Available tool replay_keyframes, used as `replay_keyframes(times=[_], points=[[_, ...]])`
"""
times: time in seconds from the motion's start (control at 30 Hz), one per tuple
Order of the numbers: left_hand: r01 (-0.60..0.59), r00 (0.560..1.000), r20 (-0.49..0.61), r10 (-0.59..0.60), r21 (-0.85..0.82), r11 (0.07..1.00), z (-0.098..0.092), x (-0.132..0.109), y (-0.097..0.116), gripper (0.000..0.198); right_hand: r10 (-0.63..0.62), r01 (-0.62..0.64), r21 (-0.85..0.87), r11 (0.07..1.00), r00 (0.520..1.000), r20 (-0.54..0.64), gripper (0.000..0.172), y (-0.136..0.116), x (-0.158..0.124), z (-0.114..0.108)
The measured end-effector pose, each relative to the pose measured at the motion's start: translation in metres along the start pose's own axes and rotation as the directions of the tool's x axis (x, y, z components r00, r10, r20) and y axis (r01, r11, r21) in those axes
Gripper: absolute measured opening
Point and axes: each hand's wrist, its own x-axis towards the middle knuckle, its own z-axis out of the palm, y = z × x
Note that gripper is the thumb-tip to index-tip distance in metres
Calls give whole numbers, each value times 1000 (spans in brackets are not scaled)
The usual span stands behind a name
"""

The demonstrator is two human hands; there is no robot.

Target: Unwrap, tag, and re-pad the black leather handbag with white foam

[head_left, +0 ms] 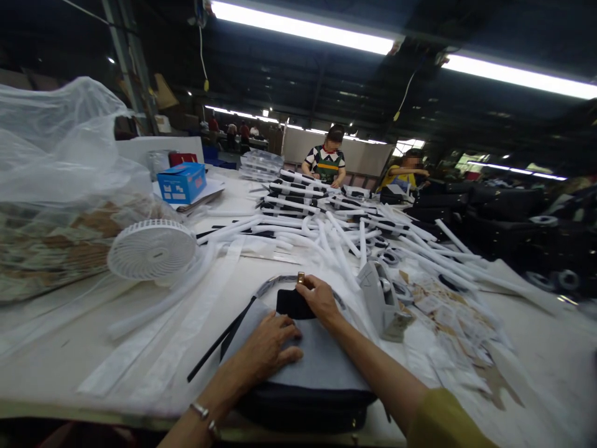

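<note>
Bag [324, 362] lies beneath the loosely spread left hand [271, 343] while the right hand [323, 300] pinches a gold clasp [301, 277].

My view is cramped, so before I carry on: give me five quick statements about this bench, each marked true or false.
1. The right hand has its fingertips at a small gold-coloured piece. True.
2. The left hand is on the fan. False: it lies on the grey-and-black bag.
3. White tubes lie beyond the bag. True.
4. The cardboard box at the picture's left is red. False: the box is blue.
5. The white fan is left of the bag in the picture. True.
</note>
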Motion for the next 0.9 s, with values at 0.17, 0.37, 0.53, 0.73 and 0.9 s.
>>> replay_keyframes(times=[0.17, 0.37, 0.53, 0.73, 0.9], points=[[-12, 1000, -12, 12, 7, 1000, -1, 0, 0, 25, -221, 223, -32, 974, 974, 49, 8, -24, -35, -20], [4, 1000, 23, -3, -31, 1000, 0, 1, -2, 26, -446, 468, -115, 876, 877, 177, 15, -26, -76, -32], [-15, 1000, 22, 18, -126, 992, -7, -3, -3, 19, -537, 575, -60, 816, 792, 289, 20, -25, -89, -42], [95, 993, 65, -95, 15, 995, -22, -4, 6, 13, -465, 527, -77, 846, 801, 376, 18, -17, -97, -43], [151, 988, 13, -153, 84, 985, -24, -27, 32, 16, -415, 507, -94, 857, 786, 458, 15, -10, -101, -40]])
